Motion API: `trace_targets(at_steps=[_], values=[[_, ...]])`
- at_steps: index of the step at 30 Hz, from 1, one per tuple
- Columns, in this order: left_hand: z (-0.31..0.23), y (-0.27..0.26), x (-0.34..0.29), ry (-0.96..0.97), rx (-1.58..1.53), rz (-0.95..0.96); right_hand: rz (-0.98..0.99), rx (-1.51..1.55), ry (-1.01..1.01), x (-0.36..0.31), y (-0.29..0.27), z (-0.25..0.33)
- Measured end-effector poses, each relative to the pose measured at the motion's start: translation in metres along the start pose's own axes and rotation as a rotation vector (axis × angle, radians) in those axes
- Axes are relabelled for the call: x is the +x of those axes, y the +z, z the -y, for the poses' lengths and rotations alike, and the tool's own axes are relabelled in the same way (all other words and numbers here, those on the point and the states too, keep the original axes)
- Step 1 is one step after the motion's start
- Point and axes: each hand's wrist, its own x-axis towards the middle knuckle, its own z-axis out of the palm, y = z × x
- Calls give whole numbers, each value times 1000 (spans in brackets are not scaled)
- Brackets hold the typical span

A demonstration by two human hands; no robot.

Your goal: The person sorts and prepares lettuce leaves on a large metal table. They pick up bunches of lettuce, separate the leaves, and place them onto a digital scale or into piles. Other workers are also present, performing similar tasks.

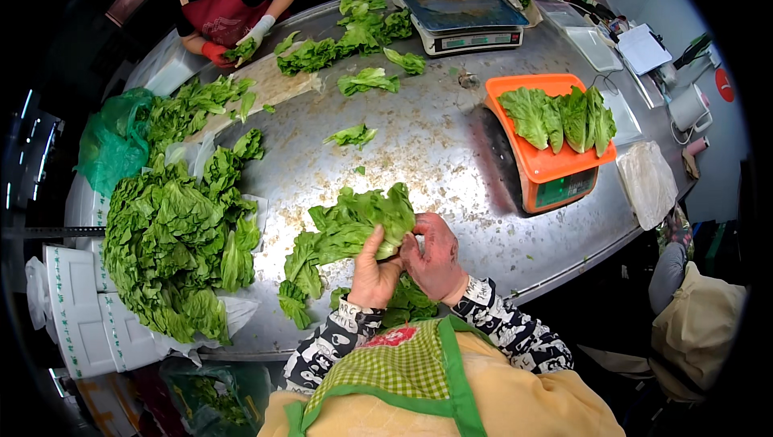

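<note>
A head of leafy green lettuce is held up over the near part of the metal table, its leaf tips pointing up and left. My left hand wraps its base from below, thumb up along the stem end. At the same stem end, my right hand has its fingers bent in and pressed together; whatever they pinch there is hidden. Loose lettuce leaves lie on the table just left of and beneath my hands. An orange scale at the right carries several lettuce heads.
A big lettuce pile fills the left side above white foam boxes. A second scale stands at the far edge. Across the table, a co-worker's gloved hands handle greens. A plastic bag lies at the right edge.
</note>
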Motion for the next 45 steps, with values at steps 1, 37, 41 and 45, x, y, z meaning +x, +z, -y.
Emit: trace_targets(at_steps=[1, 37, 41, 45], values=[[-4, 4, 2, -23, -57, -42, 8, 46, 0, -1, -3, 3], [1, 51, -4, -115, 760, 488, -427, -736, -296, 133, -191, -29], [5, 33, 1, -166, 715, 394, 39, -1267, 202, 146, -237, -84], [7, 19, 4, -201, 713, 368, 168, -1103, 382, 136, -252, -117]])
